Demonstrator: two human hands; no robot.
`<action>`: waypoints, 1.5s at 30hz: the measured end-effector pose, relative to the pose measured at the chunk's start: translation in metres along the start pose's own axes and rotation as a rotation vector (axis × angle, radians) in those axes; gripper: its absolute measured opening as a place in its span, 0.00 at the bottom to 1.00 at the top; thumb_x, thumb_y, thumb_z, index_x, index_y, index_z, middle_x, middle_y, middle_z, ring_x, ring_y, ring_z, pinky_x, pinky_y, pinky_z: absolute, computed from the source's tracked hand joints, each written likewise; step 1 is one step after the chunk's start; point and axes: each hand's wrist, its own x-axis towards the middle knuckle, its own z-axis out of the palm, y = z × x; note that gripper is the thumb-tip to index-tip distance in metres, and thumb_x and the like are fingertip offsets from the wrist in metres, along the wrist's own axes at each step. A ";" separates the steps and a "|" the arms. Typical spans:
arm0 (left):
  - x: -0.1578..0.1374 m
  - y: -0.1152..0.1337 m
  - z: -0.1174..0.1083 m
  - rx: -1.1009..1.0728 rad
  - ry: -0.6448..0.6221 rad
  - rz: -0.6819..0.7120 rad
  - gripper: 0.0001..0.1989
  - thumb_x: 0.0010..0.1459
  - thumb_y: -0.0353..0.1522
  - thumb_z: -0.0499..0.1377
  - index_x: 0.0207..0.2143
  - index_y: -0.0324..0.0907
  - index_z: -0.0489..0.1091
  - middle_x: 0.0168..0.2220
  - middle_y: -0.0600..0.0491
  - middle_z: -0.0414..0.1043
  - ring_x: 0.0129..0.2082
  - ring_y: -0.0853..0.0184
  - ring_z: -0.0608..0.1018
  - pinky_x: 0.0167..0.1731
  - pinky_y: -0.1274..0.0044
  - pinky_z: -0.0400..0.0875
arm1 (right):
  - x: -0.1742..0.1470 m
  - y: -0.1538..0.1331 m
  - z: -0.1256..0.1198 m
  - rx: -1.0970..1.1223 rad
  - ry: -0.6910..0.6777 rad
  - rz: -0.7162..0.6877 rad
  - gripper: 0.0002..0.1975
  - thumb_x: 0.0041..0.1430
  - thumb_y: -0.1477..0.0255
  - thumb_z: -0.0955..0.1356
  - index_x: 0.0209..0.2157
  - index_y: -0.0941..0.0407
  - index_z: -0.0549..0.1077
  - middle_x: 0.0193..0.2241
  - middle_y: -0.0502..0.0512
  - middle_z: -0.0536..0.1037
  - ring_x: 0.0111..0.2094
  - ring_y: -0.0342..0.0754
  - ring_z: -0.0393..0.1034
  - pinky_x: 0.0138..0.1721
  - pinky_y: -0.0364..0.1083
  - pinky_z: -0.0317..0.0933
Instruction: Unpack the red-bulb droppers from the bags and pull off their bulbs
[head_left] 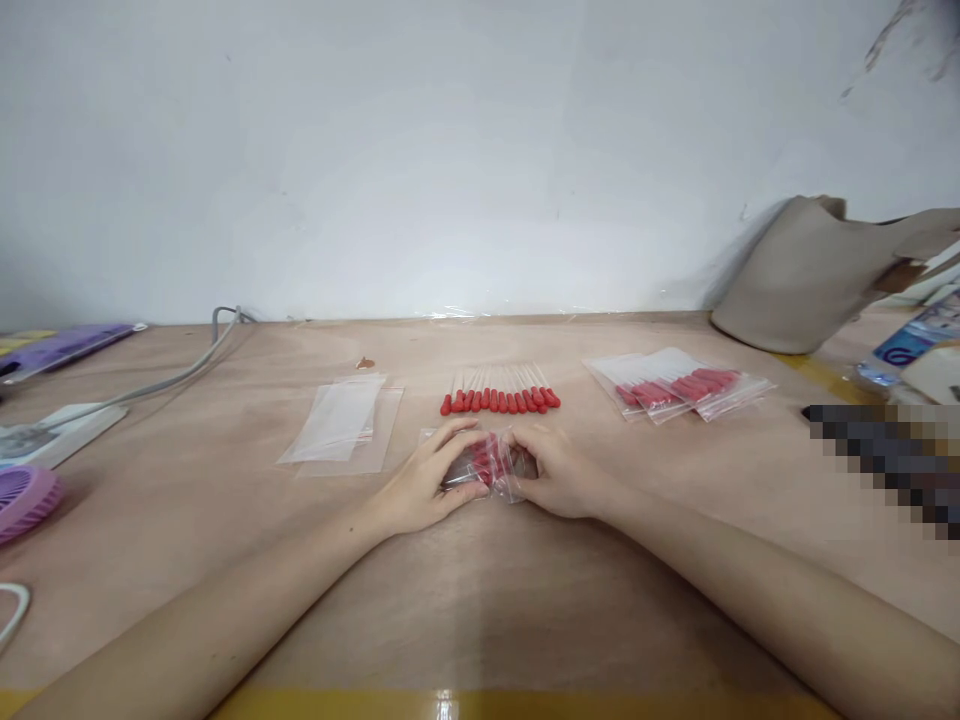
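Between my hands, on the table, lies a small clear plastic zip bag [491,462] with several red-ended pieces inside. My left hand [436,478] curls round the bag's left end, fingers above and thumb below. At the other end, my right hand [556,470] grips the crinkled plastic with fingers and thumb. Just beyond the hands is a row of thin, pale-stemmed sticks with red bulb-like ends [501,401], red ends towards me.
Flat clear zip bags [337,425] lie to the left. Filled bags with red-ended sticks [679,385] overlap at the right. Farther out are a purple fan [28,500], a grey cable [172,380], a beige bag [795,275] and a pixelated dark object [885,455].
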 end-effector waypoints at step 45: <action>0.001 -0.003 0.000 -0.035 -0.005 0.026 0.21 0.57 0.36 0.55 0.53 0.46 0.58 0.52 0.47 0.58 0.52 0.62 0.65 0.51 0.67 0.62 | 0.037 0.048 -0.034 -0.779 0.167 -0.222 0.15 0.59 0.80 0.59 0.43 0.58 0.71 0.43 0.59 0.75 0.42 0.50 0.66 0.44 0.49 0.60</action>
